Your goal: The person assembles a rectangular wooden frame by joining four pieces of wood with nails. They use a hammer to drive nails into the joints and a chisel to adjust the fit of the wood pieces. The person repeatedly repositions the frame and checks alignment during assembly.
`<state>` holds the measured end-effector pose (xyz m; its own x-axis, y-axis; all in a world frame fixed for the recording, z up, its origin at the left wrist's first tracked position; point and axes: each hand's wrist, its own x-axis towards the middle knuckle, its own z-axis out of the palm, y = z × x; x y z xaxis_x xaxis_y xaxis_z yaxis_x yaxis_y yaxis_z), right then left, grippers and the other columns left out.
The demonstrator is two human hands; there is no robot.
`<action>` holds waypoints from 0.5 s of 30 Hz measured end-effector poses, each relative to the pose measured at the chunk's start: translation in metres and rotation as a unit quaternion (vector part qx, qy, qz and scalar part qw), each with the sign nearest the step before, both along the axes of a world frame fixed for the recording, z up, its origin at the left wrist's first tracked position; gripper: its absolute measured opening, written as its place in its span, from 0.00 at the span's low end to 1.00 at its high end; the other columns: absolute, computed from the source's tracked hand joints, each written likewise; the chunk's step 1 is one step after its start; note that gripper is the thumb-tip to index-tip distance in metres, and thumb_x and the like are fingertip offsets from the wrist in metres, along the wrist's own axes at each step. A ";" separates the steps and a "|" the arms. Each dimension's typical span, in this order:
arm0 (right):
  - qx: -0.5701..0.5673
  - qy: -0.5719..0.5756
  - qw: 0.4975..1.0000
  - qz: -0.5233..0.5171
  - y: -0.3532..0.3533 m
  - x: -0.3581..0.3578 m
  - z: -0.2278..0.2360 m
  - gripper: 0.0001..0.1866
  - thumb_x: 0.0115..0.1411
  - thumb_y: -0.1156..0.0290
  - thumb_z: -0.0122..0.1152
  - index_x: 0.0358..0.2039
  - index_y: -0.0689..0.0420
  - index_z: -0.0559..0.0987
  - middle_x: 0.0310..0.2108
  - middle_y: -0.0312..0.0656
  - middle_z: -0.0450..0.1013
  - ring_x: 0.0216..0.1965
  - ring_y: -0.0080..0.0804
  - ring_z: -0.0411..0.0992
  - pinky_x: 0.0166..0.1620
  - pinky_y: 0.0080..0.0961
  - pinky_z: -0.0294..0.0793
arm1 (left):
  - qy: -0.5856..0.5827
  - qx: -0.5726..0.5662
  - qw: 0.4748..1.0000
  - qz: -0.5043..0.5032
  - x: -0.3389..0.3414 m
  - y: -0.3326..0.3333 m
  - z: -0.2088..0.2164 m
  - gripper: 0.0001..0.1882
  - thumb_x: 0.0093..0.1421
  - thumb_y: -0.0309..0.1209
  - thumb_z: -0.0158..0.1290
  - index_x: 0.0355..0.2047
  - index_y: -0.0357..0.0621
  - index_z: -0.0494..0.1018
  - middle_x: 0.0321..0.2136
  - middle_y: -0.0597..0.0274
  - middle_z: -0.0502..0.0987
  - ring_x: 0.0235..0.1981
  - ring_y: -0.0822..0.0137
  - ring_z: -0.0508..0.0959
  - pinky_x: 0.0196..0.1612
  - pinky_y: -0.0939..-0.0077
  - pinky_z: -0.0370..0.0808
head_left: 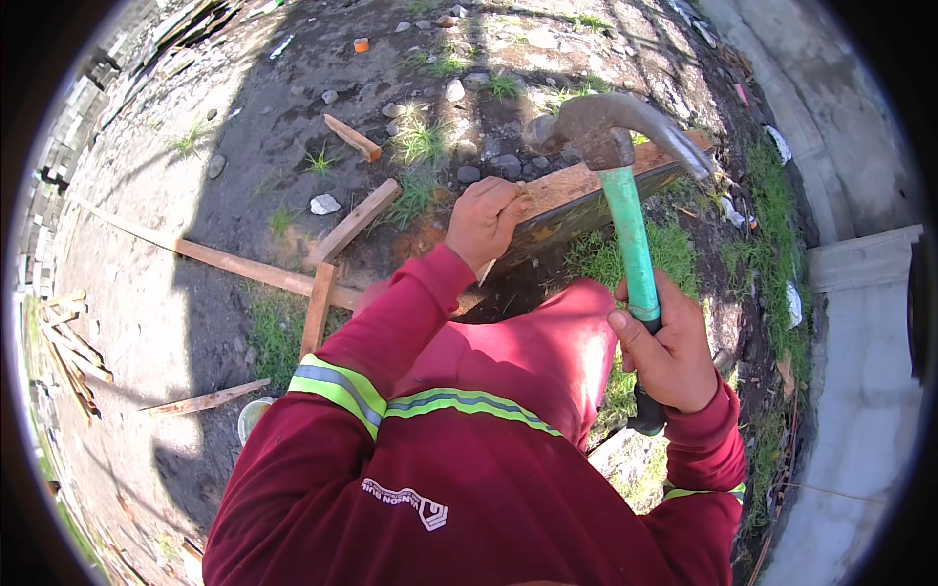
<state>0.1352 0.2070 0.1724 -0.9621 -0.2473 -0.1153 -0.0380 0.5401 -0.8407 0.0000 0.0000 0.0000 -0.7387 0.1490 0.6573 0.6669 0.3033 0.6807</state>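
In my right hand [674, 347] is a claw hammer [628, 234], gripped by the black lower part of its green handle. The hammer stands upright, its steel head up in front of a wooden board [565, 188] and its claw pointing right. My left hand [486, 223] is closed at the near left end of that board. Its thumb and fingertips are pinched together against the wood; whatever they hold is too small or hidden to make out. The board's side facing me is dark and in shade, while its upper face is light.
A long wooden strip [225, 259] lies to the left, with short wood pieces [357, 223] across and near its end. More offcuts [73, 352] are piled at far left. Stones and grass tufts dot the dirt ground [264, 127]. A concrete ledge [860, 322] runs along the right.
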 end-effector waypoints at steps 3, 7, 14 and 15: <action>-0.074 0.013 0.996 -0.056 -0.005 0.010 0.005 0.10 0.61 0.71 0.60 0.38 0.61 0.70 0.21 0.38 0.71 0.22 0.21 0.69 0.26 0.22 0.66 | -0.030 -0.004 0.999 0.019 0.007 0.000 0.002 0.09 0.59 0.32 0.55 0.31 0.38 0.73 0.25 0.53 0.74 0.30 0.51 0.74 0.34 0.60 0.70; -0.007 0.045 0.999 0.007 -0.007 0.000 -0.005 0.08 0.61 0.71 0.59 0.33 0.60 0.69 0.17 0.36 0.68 0.18 0.23 0.67 0.23 0.25 0.64 | -0.018 0.010 0.999 0.026 0.006 0.004 0.006 0.08 0.59 0.32 0.55 0.30 0.38 0.74 0.26 0.54 0.74 0.30 0.51 0.74 0.34 0.61 0.71; -0.071 0.070 0.994 -0.049 -0.004 0.009 0.014 0.08 0.61 0.72 0.59 0.36 0.61 0.70 0.14 0.34 0.65 0.14 0.19 0.64 0.21 0.20 0.62 | 0.012 -0.009 1.000 0.016 0.006 0.002 0.003 0.07 0.58 0.31 0.55 0.30 0.40 0.74 0.26 0.54 0.74 0.30 0.51 0.75 0.35 0.61 0.71; -0.102 0.085 0.990 -0.054 -0.004 0.012 0.014 0.08 0.62 0.73 0.58 0.37 0.61 0.70 0.16 0.33 0.66 0.16 0.17 0.65 0.21 0.19 0.62 | 0.004 -0.011 1.000 0.018 0.007 0.001 0.002 0.07 0.58 0.31 0.55 0.30 0.40 0.74 0.26 0.54 0.74 0.30 0.51 0.75 0.35 0.61 0.71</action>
